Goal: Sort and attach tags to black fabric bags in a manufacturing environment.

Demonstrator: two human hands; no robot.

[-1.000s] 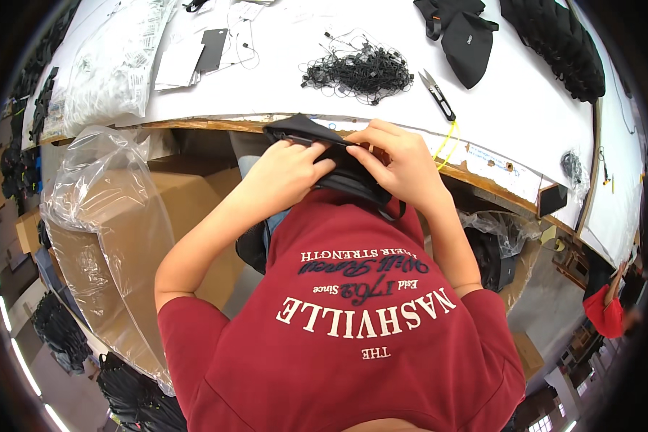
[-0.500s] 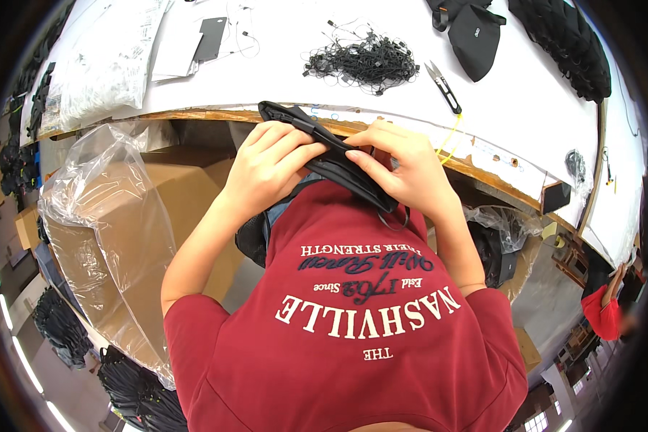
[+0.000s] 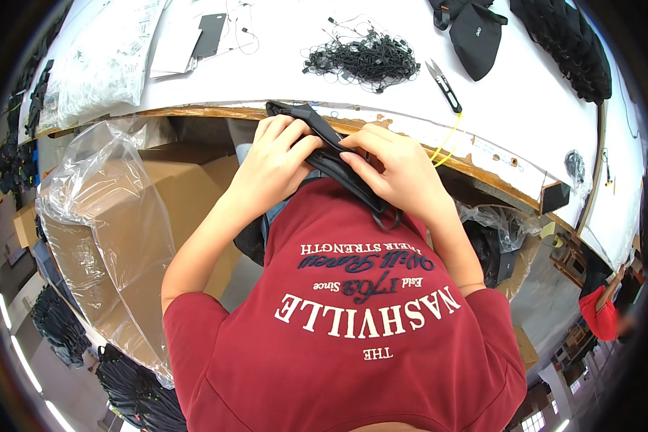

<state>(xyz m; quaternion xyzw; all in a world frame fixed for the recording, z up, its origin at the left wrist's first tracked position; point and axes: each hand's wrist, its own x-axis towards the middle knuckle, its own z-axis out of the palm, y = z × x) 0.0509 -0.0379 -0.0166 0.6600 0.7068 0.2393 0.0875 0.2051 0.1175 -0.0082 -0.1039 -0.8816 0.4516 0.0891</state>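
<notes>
A black fabric bag (image 3: pixel 343 174) with a thin strap loop at its lower right end lies slantwise across my lap, just below the table edge. My left hand (image 3: pixel 275 164) grips its upper left part, fingers curled over the edge. At the bag's opening, my right hand (image 3: pixel 394 167) pinches the fabric between thumb and fingers; the fingertips are partly hidden in the folds. On the table beyond my right hand lie thread snips (image 3: pixel 444 88) with black handles, and a yellow cord (image 3: pixel 448 137) hangs over the edge.
The white table (image 3: pixel 266 86) holds a pile of black tag strings (image 3: pixel 363 61), dark cards (image 3: pixel 209 34), clear plastic packets (image 3: pixel 104 65), a black bag (image 3: pixel 477 42) and a black stack (image 3: pixel 565 47). A plastic-covered carton (image 3: pixel 122 216) stands left. Someone in red (image 3: pixel 599 313) is far right.
The bag's upper left end has shifted slightly right, and my right hand has moved a little left along the opening. Both hands keep their hold.
</notes>
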